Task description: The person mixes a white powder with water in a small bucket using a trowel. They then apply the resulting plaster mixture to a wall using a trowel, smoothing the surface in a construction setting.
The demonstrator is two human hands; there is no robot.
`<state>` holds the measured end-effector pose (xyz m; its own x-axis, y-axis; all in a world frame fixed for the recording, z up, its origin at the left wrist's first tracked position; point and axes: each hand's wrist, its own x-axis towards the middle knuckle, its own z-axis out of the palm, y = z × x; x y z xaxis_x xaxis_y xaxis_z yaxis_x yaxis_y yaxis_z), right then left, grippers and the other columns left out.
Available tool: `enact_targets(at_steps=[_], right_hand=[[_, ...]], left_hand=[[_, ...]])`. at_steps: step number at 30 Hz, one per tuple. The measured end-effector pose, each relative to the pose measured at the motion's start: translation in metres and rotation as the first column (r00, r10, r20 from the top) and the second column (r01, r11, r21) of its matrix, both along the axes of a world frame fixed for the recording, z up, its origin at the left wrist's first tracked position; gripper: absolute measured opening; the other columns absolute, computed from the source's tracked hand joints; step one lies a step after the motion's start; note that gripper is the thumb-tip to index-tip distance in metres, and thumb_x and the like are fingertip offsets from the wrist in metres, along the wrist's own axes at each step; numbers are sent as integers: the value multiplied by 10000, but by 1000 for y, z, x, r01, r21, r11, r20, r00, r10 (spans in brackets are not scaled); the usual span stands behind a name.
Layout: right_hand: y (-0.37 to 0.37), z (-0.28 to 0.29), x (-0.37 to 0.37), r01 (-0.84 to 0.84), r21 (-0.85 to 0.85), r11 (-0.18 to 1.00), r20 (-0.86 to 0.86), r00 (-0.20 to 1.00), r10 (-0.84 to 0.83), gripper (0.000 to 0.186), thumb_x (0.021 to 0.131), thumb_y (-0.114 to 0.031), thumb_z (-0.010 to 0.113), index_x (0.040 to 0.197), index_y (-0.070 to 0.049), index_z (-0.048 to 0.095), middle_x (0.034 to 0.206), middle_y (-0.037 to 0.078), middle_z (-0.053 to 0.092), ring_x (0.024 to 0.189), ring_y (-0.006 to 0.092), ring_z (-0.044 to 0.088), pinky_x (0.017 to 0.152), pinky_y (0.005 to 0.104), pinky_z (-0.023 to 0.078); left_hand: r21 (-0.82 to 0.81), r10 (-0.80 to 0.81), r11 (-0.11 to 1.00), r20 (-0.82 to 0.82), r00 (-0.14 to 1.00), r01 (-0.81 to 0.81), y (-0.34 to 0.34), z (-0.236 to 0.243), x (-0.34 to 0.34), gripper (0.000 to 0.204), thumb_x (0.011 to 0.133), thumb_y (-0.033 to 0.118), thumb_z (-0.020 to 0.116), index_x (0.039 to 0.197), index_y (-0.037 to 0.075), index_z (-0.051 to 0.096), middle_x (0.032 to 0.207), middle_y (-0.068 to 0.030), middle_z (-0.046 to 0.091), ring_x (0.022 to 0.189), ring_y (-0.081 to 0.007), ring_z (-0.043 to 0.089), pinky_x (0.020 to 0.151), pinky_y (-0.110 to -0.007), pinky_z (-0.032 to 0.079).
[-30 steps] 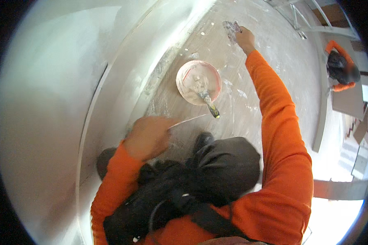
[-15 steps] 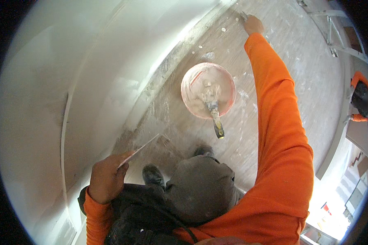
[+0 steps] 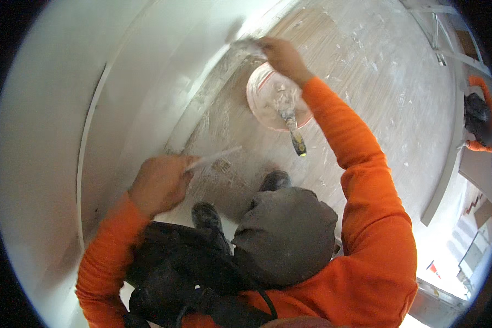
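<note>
My left hand (image 3: 161, 185) is closed on a thin, pale, flat blade (image 3: 217, 157), seen nearly edge-on and smeared by motion; its kind is unclear. Farther off, my right hand (image 3: 283, 57) grips a putty knife (image 3: 247, 44), blurred, its blade close to the foot of the white wall; I cannot tell whether they touch. Partly behind that hand and wrist stands a round bucket (image 3: 253, 104) with pale compound in it. Another putty knife (image 3: 296, 140), with a black and yellow handle, leans in the bucket, its handle over the near rim.
A pale wall (image 3: 142, 104) with a raised strip runs along the left. The wooden floor (image 3: 361, 93) is streaked with white dust. My boots (image 3: 206, 216) are below the bucket. At the far right, another person in orange sleeves (image 3: 480, 146) works near boards and a metal frame (image 3: 443, 33).
My right hand has swung left and nearer with its putty knife, from the far floor to the wall's foot. My left hand has risen forward with the flat blade.
</note>
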<state>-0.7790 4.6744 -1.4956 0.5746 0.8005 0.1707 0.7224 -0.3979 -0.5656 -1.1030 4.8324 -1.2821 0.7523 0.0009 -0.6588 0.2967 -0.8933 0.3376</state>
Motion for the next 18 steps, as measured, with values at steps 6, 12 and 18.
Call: enact_targets(at_steps=[6,12,18], right_hand=[[-52,84,-32,208,-252,945,-173,951,-255,266,848,-176,568,1015,-6,687,949,207,705,911,391,671,796,461,515],[-72,76,-94,-184,-624,759,-53,980,194,220,813,-191,604,922,-32,709,899,204,703,829,401,683,756,466,541],[-77,64,-105,16,-669,743,1,1000,-21,175,828,-172,614,901,-35,695,899,202,705,844,383,696,769,469,548]], left_hand=[[-128,206,968,-103,973,-218,28,-116,-11,356,787,241,627,930,-79,693,961,-309,676,904,-449,668,846,-500,516],[-237,470,840,-128,873,-487,-8,-174,15,434,761,217,589,1015,-126,667,1063,-367,640,1019,-479,640,932,-473,500],[-336,492,794,-137,860,-507,-15,-194,18,479,755,221,589,1075,-131,644,1117,-368,626,1073,-485,619,970,-468,481]])
